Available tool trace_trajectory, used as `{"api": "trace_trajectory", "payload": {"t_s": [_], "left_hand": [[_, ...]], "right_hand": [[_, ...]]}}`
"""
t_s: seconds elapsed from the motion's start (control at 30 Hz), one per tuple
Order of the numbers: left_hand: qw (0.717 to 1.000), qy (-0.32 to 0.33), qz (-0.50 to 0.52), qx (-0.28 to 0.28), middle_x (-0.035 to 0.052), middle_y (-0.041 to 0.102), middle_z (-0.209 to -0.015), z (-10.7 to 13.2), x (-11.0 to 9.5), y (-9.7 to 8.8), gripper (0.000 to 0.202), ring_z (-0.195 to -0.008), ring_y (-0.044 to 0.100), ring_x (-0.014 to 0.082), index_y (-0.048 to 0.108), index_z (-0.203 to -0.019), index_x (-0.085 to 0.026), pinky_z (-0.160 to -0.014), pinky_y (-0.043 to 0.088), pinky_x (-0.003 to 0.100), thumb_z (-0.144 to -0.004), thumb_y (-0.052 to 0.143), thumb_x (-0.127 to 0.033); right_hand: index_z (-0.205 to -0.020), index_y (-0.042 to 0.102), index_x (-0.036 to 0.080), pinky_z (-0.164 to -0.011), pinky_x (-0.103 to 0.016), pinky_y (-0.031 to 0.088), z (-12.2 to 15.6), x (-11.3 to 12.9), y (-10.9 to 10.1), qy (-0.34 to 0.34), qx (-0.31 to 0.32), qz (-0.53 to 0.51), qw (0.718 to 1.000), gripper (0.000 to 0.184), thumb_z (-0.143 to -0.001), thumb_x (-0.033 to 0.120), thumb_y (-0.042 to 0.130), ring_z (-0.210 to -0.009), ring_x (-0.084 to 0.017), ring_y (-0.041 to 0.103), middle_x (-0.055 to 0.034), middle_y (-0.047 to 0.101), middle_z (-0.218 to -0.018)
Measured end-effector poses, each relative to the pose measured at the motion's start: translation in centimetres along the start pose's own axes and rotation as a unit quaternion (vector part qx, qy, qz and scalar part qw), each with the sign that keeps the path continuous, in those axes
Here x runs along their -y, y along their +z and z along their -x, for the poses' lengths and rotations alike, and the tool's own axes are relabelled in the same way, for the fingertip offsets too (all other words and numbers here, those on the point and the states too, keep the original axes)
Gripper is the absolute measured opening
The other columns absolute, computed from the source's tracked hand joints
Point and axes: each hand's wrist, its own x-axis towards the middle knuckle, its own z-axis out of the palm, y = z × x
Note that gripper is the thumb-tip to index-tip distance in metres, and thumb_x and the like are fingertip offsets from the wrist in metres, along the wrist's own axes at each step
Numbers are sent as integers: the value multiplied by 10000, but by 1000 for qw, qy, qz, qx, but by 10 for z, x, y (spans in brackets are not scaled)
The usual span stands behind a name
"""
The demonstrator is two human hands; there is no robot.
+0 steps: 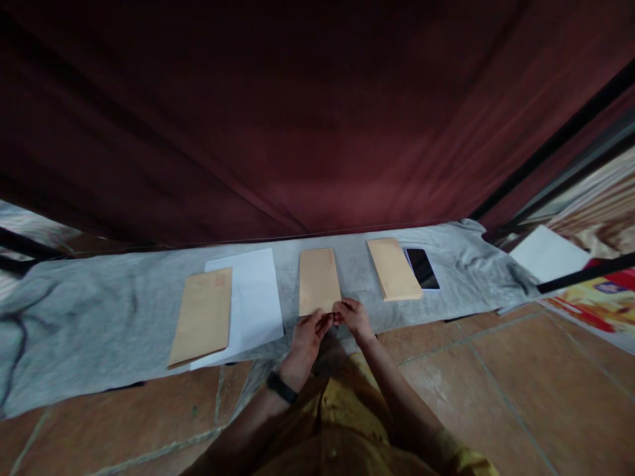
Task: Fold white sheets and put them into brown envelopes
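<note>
A brown paper envelope (318,281) lies on the grey cloth straight ahead, its near edge between my two hands. My left hand (308,334) has its fingers closed at the near edge of that envelope. Beside it my right hand (351,316) pinches the envelope's near right corner. The fingertips of both hands almost meet, and what lies just under them is hidden. To the right rests a stack of brown envelopes (395,270). On the left, more brown envelopes (202,314) overlap white paper sheets (255,301).
A phone (423,268) lies beside the right stack, partly under it. Grey cloth (114,317) covers the narrow surface, backed by a dark red curtain (307,132). Black metal bars (560,142) stand at the right. Below is a tiled floor (446,377).
</note>
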Motion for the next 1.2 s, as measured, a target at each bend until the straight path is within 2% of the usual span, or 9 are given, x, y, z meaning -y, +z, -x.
{"api": "trace_trajectory", "payload": {"t_s": [0.1, 0.17, 0.27, 0.37, 0.47, 0.57, 0.73, 0.97, 1.2], "left_hand": [[990, 0, -137, 40, 100, 773, -833, 8, 0, -9, 271, -803, 747, 225, 714, -779, -162, -841, 610, 383, -813, 738, -429], [947, 107, -298, 56, 125, 780, -926, 13, -1, -15, 333, -898, 751, 256, 734, -887, -163, -890, 600, 421, -899, 621, -476], [747, 336, -567, 90, 135, 680, -1342, 15, -1, -21, 371, -1300, 601, 270, 678, -1246, -177, -1133, 458, 472, -981, 486, -353], [528, 424, -729, 105, 139, 448, -1588, 12, 3, -28, 550, -1513, 345, 261, 446, -1514, -143, -1243, 305, 494, -978, 461, -265], [438, 425, -786, 98, 155, 390, -1616, 7, 9, -37, 652, -1536, 288, 272, 348, -1571, -127, -1256, 269, 495, -967, 498, -324], [418, 427, -794, 113, 181, 355, -1627, 0, 12, -46, 679, -1539, 275, 296, 352, -1567, -103, -1258, 255, 504, -959, 518, -356], [405, 438, -793, 125, 173, 427, -1592, -11, 17, -59, 613, -1518, 330, 272, 398, -1543, -115, -1242, 298, 484, -939, 464, -198], [394, 443, -800, 94, 193, 428, -1587, -1, 5, -70, 620, -1518, 327, 300, 393, -1541, -71, -1227, 330, 487, -973, 412, -319], [395, 468, -788, 59, 284, 453, -1536, -1, 3, -82, 676, -1465, 406, 378, 487, -1450, 8, -1169, 390, 544, -989, 378, -475]], "right_hand": [[-724, 644, 194, -516, -262, 495, -1, -2, -7, -20, -13, 43, 999, 290, -708, 483, 656, -534, -157, 581, 20, 609, -572], [-828, 675, 187, -597, -267, 514, -1, -1, -9, -60, -43, 121, 990, 228, -763, 399, 625, -639, -179, 640, -10, 679, -676], [-972, 680, 177, -722, -276, 525, 4, 0, -9, -128, -84, 278, 948, 206, -856, 290, 552, -814, -203, 694, -70, 739, -863], [-1108, 659, 166, -749, -274, 513, 12, -1, -9, -129, -92, 384, 910, 237, -928, 249, 528, -825, -209, 702, -90, 737, -892], [-1201, 637, 158, -805, -307, 520, 19, -1, -10, -148, -116, 431, 883, 275, -974, 265, 525, -875, -233, 701, -124, 728, -934], [-1289, 620, 157, -942, -390, 522, 25, -2, -4, -239, -92, 434, 864, 345, -1022, 291, 448, -1087, -273, 660, -175, 707, -1127], [-1482, 502, 144, -1193, -467, 384, 35, -17, 20, -346, 57, 456, 818, 472, -1046, 289, 397, -1425, -252, 457, -146, 549, -1493], [-1576, 347, 108, -1247, -460, 308, 42, -39, 1, -374, 38, 529, 761, 641, -1031, 413, 496, -1506, -264, 346, -151, 393, -1613], [-1594, 302, 128, -1214, -472, 358, 45, -38, -26, -363, -10, 552, 751, 666, -1026, 398, 518, -1482, -265, 387, -155, 411, -1601]]}}
